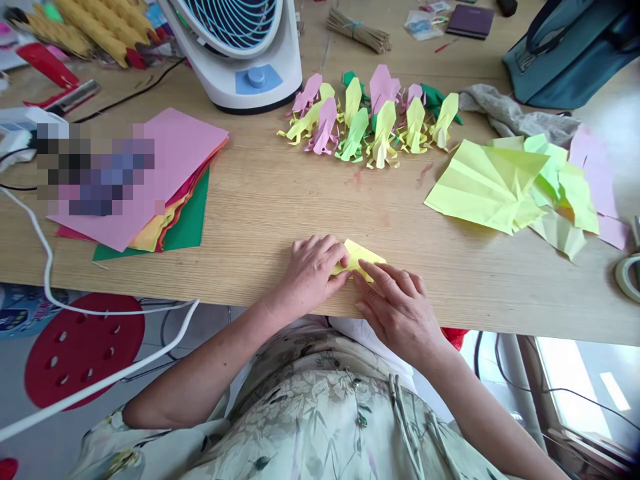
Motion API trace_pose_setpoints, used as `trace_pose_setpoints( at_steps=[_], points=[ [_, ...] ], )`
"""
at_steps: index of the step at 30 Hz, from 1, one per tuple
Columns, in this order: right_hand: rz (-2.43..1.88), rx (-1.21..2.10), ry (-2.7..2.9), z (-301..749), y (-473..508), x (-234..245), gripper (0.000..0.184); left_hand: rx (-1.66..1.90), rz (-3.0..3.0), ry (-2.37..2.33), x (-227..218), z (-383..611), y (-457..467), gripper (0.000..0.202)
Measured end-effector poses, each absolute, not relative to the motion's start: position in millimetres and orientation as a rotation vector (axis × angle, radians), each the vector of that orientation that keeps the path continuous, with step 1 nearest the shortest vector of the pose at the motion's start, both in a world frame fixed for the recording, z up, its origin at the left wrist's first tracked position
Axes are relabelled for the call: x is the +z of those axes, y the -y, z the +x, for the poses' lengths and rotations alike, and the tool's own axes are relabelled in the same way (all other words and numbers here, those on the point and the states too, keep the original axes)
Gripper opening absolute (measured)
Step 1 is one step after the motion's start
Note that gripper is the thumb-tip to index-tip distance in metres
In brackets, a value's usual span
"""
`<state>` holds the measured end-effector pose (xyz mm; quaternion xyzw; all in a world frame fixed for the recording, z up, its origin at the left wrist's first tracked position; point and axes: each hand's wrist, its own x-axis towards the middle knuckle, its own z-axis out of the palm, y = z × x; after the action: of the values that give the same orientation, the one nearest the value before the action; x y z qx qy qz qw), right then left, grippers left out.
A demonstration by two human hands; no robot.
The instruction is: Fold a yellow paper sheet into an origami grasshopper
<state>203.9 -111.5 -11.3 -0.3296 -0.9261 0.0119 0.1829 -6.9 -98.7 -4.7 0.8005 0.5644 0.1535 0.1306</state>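
A small piece of folded yellow paper [365,252] is at the table's front edge, between my two hands. My left hand [315,270] has its fingers curled over the paper's left end, with the thumb at the near side. On the right end, my right hand [397,297] grips the near edge with thumb and fingers. Part of the paper is hidden beneath the fingers. Farther back stand several folded paper figures with curled strips at their lower ends, among them a pink one [324,127], a yellow one [384,133] and a green one [354,137].
Coloured sheets [175,147] are stacked at the left, with a blurred-out item on top. Creased yellow-green paper [485,183] and scraps lie at the right, near a tape roll [625,277]. A white fan [260,73] and a blue bag [560,67] stand behind.
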Motion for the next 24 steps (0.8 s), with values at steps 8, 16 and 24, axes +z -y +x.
trace_pose_setpoints(
  at_steps=[8, 16, 24],
  points=[
    [-1.236, -0.024, 2.569, 207.5, 120.9, -15.9, 0.051, 0.45, 2.335, -1.643, -4.9, -8.6, 99.2, 0.005],
    [-1.262, -0.048, 2.57, 212.4, 122.7, -16.6, 0.052, 0.471, 2.28, -1.812, -3.5, 8.8, 98.9, 0.022],
    [-1.213, 0.062, 2.595, 207.0, 117.5, -13.8, 0.049, 0.479, 2.264, -1.884, -6.6, 15.0, 98.5, 0.024]
  ],
)
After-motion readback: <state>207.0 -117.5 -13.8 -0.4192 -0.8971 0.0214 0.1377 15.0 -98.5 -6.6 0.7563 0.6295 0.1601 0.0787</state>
